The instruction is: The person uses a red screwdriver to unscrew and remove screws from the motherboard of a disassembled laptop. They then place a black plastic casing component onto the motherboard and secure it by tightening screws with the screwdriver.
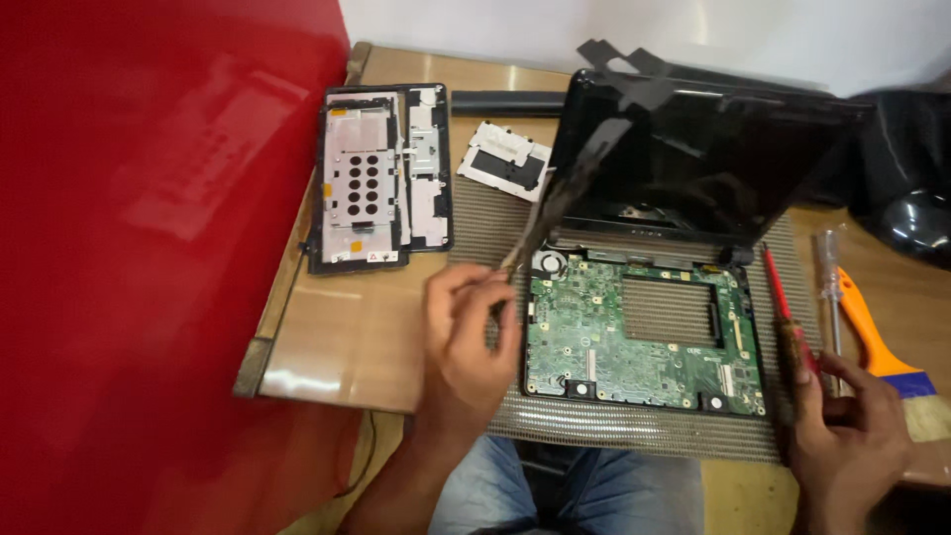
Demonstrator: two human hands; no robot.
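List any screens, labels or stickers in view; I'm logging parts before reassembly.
Laptop screen: rear centre, hinged upright over the green board, dark, blank rectangle.
Warning stickers: bottom edge of the black cover panel, rear left; small, white and red.
No packages.

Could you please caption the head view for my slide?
Left hand pinches a flat cable beside an opened laptop; right hand holds a red screwdriver.
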